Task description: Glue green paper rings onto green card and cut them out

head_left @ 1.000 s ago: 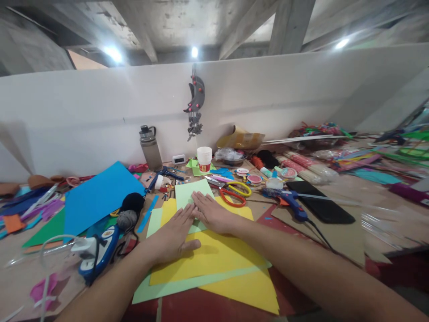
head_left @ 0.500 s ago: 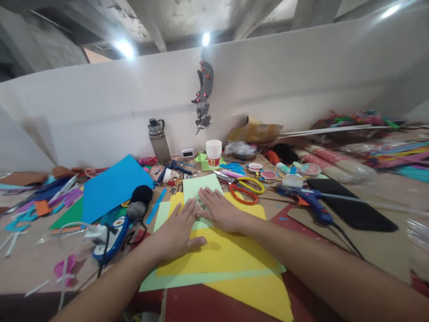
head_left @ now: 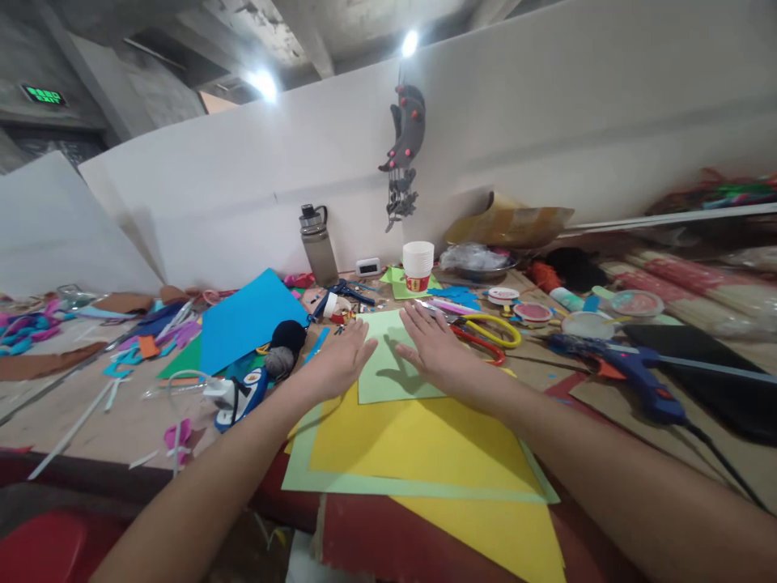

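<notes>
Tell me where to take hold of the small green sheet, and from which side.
Likely best: pinch the small green sheet at its near-left corner, coming from the near side. It lies flat, and that corner rests uncovered on the top yellow sheet, while the right hand overlaps its right part.

Far back, a grey bottle (head_left: pixel 320 256) stands left of a stack of paper cups (head_left: pixel 418 263), and a dark crescent ornament (head_left: pixel 418 126) hangs against the white wall (head_left: pixel 522 146). A blue sheet (head_left: pixel 250 320) lies left, a blue glue gun (head_left: pixel 652 387) right.
</notes>
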Tool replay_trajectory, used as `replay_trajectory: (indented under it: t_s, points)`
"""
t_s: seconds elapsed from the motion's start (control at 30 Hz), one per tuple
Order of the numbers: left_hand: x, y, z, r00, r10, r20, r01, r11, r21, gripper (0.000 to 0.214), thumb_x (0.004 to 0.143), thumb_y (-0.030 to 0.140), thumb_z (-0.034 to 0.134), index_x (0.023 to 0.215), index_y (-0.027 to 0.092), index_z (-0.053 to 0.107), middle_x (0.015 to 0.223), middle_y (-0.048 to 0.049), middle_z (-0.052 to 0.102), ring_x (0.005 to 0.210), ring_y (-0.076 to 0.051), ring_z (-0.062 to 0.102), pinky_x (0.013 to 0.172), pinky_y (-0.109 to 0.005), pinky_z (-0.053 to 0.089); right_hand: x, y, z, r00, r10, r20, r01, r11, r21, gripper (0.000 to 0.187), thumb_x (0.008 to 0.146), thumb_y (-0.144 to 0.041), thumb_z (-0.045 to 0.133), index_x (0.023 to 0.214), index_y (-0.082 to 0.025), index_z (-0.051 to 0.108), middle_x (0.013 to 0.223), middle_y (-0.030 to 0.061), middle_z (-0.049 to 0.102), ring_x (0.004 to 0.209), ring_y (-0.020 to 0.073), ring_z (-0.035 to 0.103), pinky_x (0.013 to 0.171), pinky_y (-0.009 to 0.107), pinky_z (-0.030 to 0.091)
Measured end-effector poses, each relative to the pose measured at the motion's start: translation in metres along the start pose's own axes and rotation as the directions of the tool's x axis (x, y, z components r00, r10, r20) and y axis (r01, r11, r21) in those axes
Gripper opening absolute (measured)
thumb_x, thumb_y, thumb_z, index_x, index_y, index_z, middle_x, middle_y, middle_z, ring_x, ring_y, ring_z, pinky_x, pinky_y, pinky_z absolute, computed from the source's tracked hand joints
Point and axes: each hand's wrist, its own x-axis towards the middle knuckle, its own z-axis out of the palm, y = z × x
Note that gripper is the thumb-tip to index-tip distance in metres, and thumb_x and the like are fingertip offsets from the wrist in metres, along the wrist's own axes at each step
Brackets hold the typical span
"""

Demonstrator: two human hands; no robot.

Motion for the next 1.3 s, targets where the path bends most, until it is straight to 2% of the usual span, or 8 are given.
replay_trajectory:
  t_s: [0.13, 0.27, 0.43, 0.63, 0.8, 1.0, 1.2, 1.3]
  points:
    - [0.023, 0.001, 0.027, 0.999, 0.051, -0.002, -0.05, 0.994, 0.098, 0.078, 0.093, 0.058, 0.01, 0.148, 0.003, 0.022, 0.157, -0.0181, 0.014, 0.146, -0.025, 0.008, 0.118, -0.041, 0.012, -0.004, 0.005, 0.013, 0.997, -0.032, 0.064, 0.034, 0.999, -0.039, 0.082, 0.092, -0.062, 0.015, 0.15, -0.005, 0.022, 0.158, 0.0166, 0.015, 0.145, 0.028, 0.004, 0.116, 0.05, 0.007]
    - [0.025, -0.002, 0.043, 0.997, 0.069, 0.022, -0.071, 0.986, 0.153, 0.085, 0.09, 0.065, 0.013, 0.149, 0.004, 0.02, 0.157, -0.017, 0.013, 0.146, -0.027, 0.007, 0.118, -0.043, 0.009, -0.014, 0.007, 0.018, 0.985, -0.057, 0.162, 0.07, 0.995, -0.075, 0.082, 0.092, -0.064, 0.012, 0.148, -0.007, 0.029, 0.155, 0.0174, 0.023, 0.144, 0.0297, 0.015, 0.115, 0.052, 0.009]
    - [0.023, -0.004, 0.042, 0.998, 0.06, 0.018, -0.062, 0.984, 0.168, 0.086, 0.089, 0.066, 0.013, 0.149, 0.004, 0.021, 0.157, -0.0167, 0.013, 0.146, -0.026, 0.008, 0.118, -0.043, 0.009, -0.019, 0.011, 0.016, 0.987, -0.082, 0.138, 0.093, 0.992, -0.081, 0.083, 0.091, -0.065, 0.015, 0.147, -0.006, 0.033, 0.154, 0.0191, 0.026, 0.144, 0.0312, 0.015, 0.116, 0.052, 0.011]
    - [0.027, -0.007, 0.045, 0.998, 0.055, -0.015, -0.052, 0.988, 0.146, 0.071, 0.095, 0.051, 0.011, 0.147, 0.005, 0.027, 0.156, -0.0155, 0.02, 0.146, -0.026, 0.013, 0.118, -0.045, 0.014, -0.016, 0.005, 0.008, 0.996, -0.073, -0.041, 0.071, 0.996, -0.057, 0.076, 0.094, -0.058, 0.022, 0.151, -0.008, 0.023, 0.157, 0.0176, 0.016, 0.145, 0.0279, 0.005, 0.116, 0.05, 0.013]
    - [0.026, -0.009, 0.047, 0.998, 0.065, -0.025, -0.06, 0.985, 0.159, 0.065, 0.096, 0.046, 0.013, 0.147, 0.008, 0.028, 0.156, -0.0145, 0.02, 0.146, -0.024, 0.013, 0.118, -0.045, 0.014, -0.021, -0.006, 0.009, 0.966, -0.162, 0.2, 0.158, 0.987, 0.035, 0.085, 0.09, -0.066, 0.025, 0.149, -0.005, 0.026, 0.156, 0.0191, 0.019, 0.144, 0.0297, 0.013, 0.116, 0.049, 0.017]
    - [0.021, -0.011, 0.045, 0.999, -0.007, -0.048, 0.015, 0.988, 0.155, 0.088, 0.087, 0.069, 0.016, 0.148, 0.005, 0.024, 0.156, -0.0195, 0.015, 0.146, -0.03, 0.009, 0.117, -0.05, 0.012, -0.023, -0.004, 0.012, 0.962, -0.181, 0.206, 0.169, 0.983, 0.074, 0.083, 0.09, -0.066, 0.025, 0.15, -0.009, 0.026, 0.156, 0.0167, 0.018, 0.144, 0.0292, 0.014, 0.116, 0.049, 0.019]
    - [0.02, -0.012, 0.043, 0.999, -0.03, -0.045, 0.036, 0.992, 0.123, 0.093, 0.086, 0.072, 0.016, 0.147, 0.002, 0.025, 0.156, -0.0203, 0.017, 0.146, -0.03, 0.011, 0.116, -0.048, 0.013, -0.023, -0.002, 0.005, 0.948, -0.196, 0.249, 0.174, 0.979, 0.11, 0.084, 0.09, -0.066, 0.024, 0.15, -0.008, 0.025, 0.156, 0.017, 0.017, 0.144, 0.0281, 0.014, 0.116, 0.047, 0.018]
    - [0.019, -0.01, 0.041, 0.998, -0.031, -0.049, 0.037, 0.992, 0.121, 0.09, 0.086, 0.071, 0.018, 0.146, 0.004, 0.027, 0.155, -0.0203, 0.019, 0.145, -0.031, 0.013, 0.116, -0.049, 0.015, -0.02, -0.001, 0.003, 0.968, -0.16, 0.193, 0.14, 0.984, 0.112, 0.082, 0.091, -0.065, 0.02, 0.15, -0.008, 0.026, 0.156, 0.0163, 0.019, 0.144, 0.0265, 0.014, 0.116, 0.046, 0.018]
